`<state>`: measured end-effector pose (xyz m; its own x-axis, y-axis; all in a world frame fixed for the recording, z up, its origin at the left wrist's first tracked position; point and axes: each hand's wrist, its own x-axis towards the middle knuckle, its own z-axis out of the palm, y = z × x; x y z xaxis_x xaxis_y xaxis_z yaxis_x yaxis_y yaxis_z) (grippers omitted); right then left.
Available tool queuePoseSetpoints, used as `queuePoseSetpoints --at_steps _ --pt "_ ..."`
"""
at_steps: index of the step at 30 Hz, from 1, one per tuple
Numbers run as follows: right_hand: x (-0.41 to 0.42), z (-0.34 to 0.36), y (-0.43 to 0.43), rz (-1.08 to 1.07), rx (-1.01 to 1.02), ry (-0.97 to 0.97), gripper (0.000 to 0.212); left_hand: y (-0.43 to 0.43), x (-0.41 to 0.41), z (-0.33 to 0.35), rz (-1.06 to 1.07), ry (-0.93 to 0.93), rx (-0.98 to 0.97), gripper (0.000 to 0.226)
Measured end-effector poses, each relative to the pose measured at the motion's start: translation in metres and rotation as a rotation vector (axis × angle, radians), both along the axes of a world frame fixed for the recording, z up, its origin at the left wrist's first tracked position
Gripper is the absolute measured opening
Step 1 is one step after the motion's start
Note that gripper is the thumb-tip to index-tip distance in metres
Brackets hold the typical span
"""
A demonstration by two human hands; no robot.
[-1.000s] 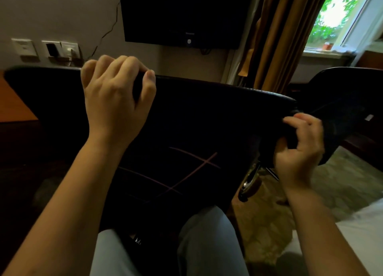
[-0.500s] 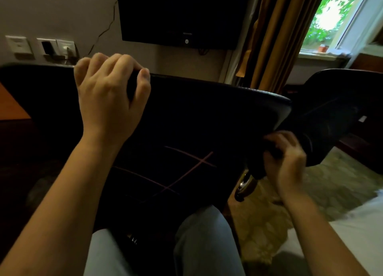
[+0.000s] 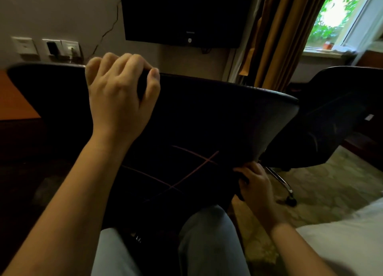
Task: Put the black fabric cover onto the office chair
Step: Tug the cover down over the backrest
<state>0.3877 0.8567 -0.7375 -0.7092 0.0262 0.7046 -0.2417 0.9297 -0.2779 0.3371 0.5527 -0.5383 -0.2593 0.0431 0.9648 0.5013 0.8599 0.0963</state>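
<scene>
Fitting the black fabric cover (image 3: 331, 118) onto the office chair (image 3: 207, 114).
The chair's top edge is gripped by the left hand (image 3: 120, 93); the cover, at the chair's right side, is pinched by the right hand (image 3: 255, 184).

The black fabric cover (image 3: 323, 126) is matt cloth; the office chair (image 3: 278, 178) has glossy metal legs.

Two bare hands: left hand (image 3: 121, 101), right hand (image 3: 254, 183); one black office chair (image 3: 228, 87); one black fabric cover (image 3: 331, 120); three white wall plates (image 3: 51, 47); one black wall-mounted television (image 3: 184, 14).
</scene>
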Motion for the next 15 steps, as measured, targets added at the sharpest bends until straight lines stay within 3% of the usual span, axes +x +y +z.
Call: queuePoseSetpoints --at_steps 3,6,11,15 --pt "0.003 0.019 -0.003 0.01 -0.021 -0.002 0.036 -0.003 0.0 0.0 0.002 -0.001 -0.003 0.033" --pt "0.005 0.071 -0.017 0.01 -0.077 0.196 0.02 -0.006 -0.001 0.001 0.006 0.0 0.006 0.033" --pt "0.015 0.143 -0.031 -0.055 -0.125 0.506 0.023 -0.001 -0.001 0.0 0.008 0.003 0.005 0.034" --pt "0.0 0.1 -0.036 -0.019 -0.123 0.371 0.021 -0.003 -0.003 0.0 0.008 0.002 0.009 0.035"
